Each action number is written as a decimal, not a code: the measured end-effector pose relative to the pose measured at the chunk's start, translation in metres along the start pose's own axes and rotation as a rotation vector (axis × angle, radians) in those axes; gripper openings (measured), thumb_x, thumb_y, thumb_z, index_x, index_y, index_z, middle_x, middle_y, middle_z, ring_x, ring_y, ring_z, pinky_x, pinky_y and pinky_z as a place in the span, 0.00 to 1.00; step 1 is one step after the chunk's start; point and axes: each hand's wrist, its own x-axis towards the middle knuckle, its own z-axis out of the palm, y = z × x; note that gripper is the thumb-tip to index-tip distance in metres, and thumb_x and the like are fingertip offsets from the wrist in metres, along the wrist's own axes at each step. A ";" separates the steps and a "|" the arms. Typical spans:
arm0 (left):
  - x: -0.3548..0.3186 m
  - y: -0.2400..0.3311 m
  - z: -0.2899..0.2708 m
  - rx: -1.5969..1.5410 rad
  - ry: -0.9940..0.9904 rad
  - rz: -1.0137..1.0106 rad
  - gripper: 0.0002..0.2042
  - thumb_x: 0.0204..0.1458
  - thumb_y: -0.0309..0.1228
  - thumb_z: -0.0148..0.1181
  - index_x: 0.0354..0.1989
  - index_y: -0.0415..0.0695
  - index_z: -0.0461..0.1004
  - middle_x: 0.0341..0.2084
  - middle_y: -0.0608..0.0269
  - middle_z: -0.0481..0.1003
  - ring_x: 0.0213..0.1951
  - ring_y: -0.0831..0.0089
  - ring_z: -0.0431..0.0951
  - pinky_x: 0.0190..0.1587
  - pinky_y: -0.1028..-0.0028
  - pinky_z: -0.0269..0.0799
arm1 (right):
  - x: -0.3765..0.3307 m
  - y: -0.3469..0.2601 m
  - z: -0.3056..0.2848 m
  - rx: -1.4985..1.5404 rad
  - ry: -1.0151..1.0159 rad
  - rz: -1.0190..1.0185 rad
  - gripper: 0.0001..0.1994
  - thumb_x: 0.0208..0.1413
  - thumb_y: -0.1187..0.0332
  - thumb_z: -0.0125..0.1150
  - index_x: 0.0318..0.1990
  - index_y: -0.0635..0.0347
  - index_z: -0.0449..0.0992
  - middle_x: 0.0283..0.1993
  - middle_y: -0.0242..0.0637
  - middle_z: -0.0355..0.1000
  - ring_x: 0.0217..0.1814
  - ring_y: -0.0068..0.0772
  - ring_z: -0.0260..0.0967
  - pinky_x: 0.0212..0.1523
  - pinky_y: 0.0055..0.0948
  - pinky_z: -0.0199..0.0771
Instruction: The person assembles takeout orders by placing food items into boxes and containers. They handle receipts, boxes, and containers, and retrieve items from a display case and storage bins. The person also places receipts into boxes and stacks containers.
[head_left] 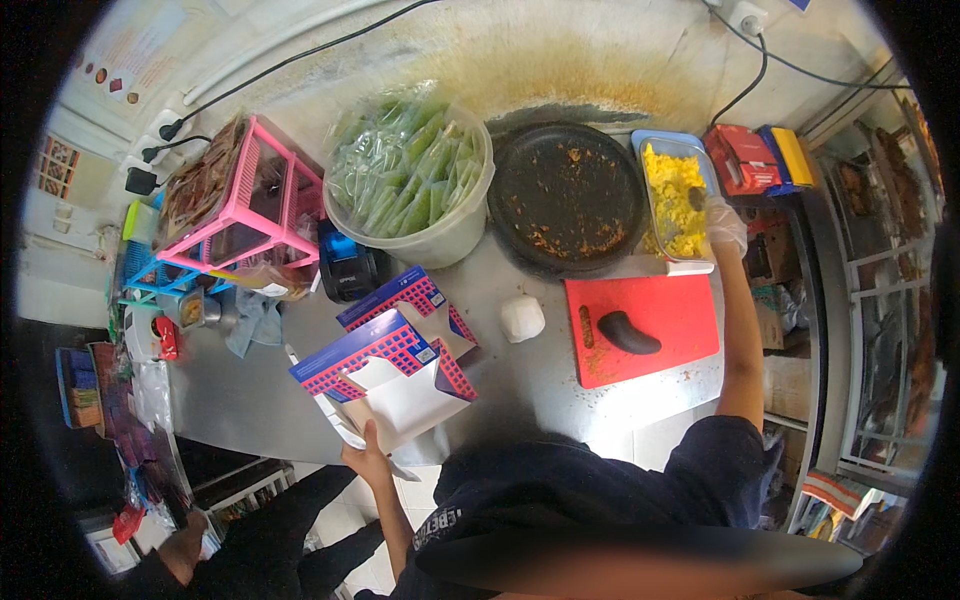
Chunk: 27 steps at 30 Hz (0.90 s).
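Note:
My left hand [370,458] grips the lower edge of an open carton [395,385] in blue, red and white, tilted over the front of the table. Beneath its far side lies a second carton [385,296] of the same pattern. My right hand [726,228], in a clear plastic glove, is at the right side of a shallow tub [681,143] of crumbly yellow food [672,185]. A dark, rounded utensil end [697,198] rests in the food beside my fingers, which look closed on it; its handle is hidden.
A red cutting board [690,330] bears a dark curved object [628,333]. Nearby are a white rounded lump [522,318], a black round pan [565,195] with crumbs, a bucket [440,240] of bagged green food and a pink rack [240,215]. Another person's hand [182,548] shows at lower left.

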 end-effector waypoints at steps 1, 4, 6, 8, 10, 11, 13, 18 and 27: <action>0.000 -0.001 0.003 -0.009 -0.015 -0.025 0.17 0.50 0.31 0.66 0.41 0.29 0.74 0.32 0.58 0.77 0.29 0.74 0.74 0.30 0.74 0.71 | 0.000 0.002 -0.002 0.055 -0.051 0.022 0.15 0.59 0.59 0.47 0.42 0.56 0.78 0.41 0.44 0.78 0.43 0.52 0.76 0.40 0.42 0.77; 0.001 0.005 0.010 -0.040 -0.051 -0.059 0.15 0.50 0.26 0.65 0.43 0.28 0.73 0.35 0.55 0.77 0.34 0.72 0.75 0.37 0.72 0.71 | -0.002 -0.003 -0.007 0.111 -0.099 0.185 0.16 0.60 0.58 0.46 0.45 0.56 0.77 0.44 0.45 0.77 0.48 0.52 0.74 0.44 0.42 0.75; 0.001 0.014 0.014 -0.057 -0.078 -0.071 0.15 0.50 0.25 0.64 0.43 0.27 0.72 0.37 0.55 0.77 0.36 0.71 0.75 0.40 0.72 0.72 | -0.003 -0.013 -0.006 0.106 -0.210 0.333 0.17 0.60 0.59 0.45 0.47 0.55 0.77 0.48 0.46 0.75 0.51 0.51 0.73 0.48 0.43 0.74; 0.000 0.024 0.017 -0.118 -0.121 -0.042 0.15 0.51 0.25 0.64 0.44 0.27 0.72 0.37 0.55 0.76 0.36 0.71 0.75 0.41 0.72 0.71 | -0.003 -0.023 0.000 -0.039 -0.357 0.074 0.18 0.61 0.58 0.43 0.50 0.54 0.76 0.52 0.48 0.73 0.55 0.50 0.71 0.52 0.43 0.72; -0.002 0.032 0.021 -0.079 -0.098 -0.026 0.15 0.51 0.24 0.64 0.44 0.27 0.72 0.38 0.54 0.76 0.37 0.71 0.75 0.41 0.72 0.71 | -0.004 -0.033 0.009 -0.120 -0.426 -0.070 0.19 0.61 0.58 0.42 0.51 0.54 0.76 0.54 0.49 0.71 0.56 0.50 0.70 0.54 0.44 0.71; -0.002 0.035 0.022 -0.091 -0.095 0.000 0.15 0.51 0.24 0.64 0.44 0.27 0.72 0.38 0.54 0.76 0.37 0.71 0.75 0.41 0.72 0.71 | -0.005 -0.038 0.014 -0.130 -0.424 -0.082 0.19 0.61 0.59 0.42 0.51 0.54 0.76 0.54 0.49 0.71 0.56 0.50 0.70 0.54 0.45 0.71; -0.005 0.038 0.024 -0.108 -0.087 -0.006 0.15 0.51 0.24 0.64 0.44 0.27 0.72 0.39 0.54 0.76 0.37 0.71 0.75 0.41 0.72 0.71 | -0.008 -0.044 0.021 -0.128 -0.409 -0.104 0.19 0.62 0.58 0.40 0.48 0.55 0.76 0.52 0.50 0.72 0.55 0.50 0.71 0.52 0.45 0.71; -0.012 0.035 0.023 -0.115 -0.114 -0.147 0.15 0.50 0.25 0.64 0.45 0.29 0.72 0.37 0.56 0.77 0.34 0.74 0.76 0.37 0.75 0.72 | -0.026 -0.047 0.012 0.029 -0.427 -0.041 0.20 0.61 0.57 0.41 0.46 0.57 0.78 0.53 0.48 0.72 0.54 0.52 0.71 0.53 0.45 0.70; -0.022 0.035 0.050 -0.151 -0.269 -0.211 0.10 0.49 0.25 0.63 0.39 0.35 0.74 0.22 0.65 0.74 0.17 0.80 0.70 0.16 0.78 0.64 | -0.035 0.014 0.011 0.602 -0.691 -0.088 0.10 0.56 0.70 0.52 0.41 0.63 0.76 0.37 0.42 0.76 0.39 0.36 0.75 0.38 0.30 0.72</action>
